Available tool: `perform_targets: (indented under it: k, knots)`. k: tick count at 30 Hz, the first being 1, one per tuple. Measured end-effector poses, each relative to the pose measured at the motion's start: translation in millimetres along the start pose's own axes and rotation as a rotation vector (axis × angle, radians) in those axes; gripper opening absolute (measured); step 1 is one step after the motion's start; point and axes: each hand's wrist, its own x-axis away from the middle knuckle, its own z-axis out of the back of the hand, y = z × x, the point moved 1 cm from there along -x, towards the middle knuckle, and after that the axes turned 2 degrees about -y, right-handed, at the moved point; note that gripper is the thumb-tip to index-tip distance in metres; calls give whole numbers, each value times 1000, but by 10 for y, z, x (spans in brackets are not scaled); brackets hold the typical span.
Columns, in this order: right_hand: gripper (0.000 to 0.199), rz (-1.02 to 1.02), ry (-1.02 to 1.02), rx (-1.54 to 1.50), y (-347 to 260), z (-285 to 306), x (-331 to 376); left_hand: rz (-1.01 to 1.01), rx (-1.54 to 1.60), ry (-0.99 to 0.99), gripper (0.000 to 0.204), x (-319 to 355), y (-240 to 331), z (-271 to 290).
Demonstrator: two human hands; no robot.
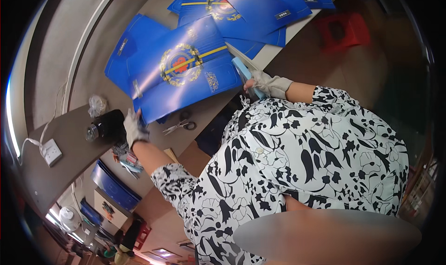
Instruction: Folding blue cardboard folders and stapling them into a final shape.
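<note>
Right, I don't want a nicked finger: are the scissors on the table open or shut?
Slightly open: the scissors show parted blade tips, with their dark handle loops spread apart.

1. A workshop is indicated – handwork on printed goods.
2. Many matching blue printed sheets (186,84) are spread over a grey worktable (32,170), where scissors (181,124) are also laid.
3. More blue pieces (116,187) are stacked beyond.
4. A red plastic stool (357,30) is seen nearby – blurred.
5. Other people (122,255) are glimpsed in the background.
</note>
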Motion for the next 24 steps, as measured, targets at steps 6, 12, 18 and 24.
perform_targets:
  k: [6, 12, 18, 24]
  knots:
    - [53, 371, 12, 289, -181, -40, 145, 855, 1560, 430, 56, 449, 663, -358]
    - [53, 282, 56, 296, -22, -5, -99, 950, 1709, 539, 45, 888, 1209, -747]
    - [59, 273, 31, 677, -42, -9, -109, 777, 2086, 159, 24, 838, 1819, -845]
    - [41, 450, 111, 758, 41, 6, -236, 658, 2126, 503, 22, 708, 2234, -752]
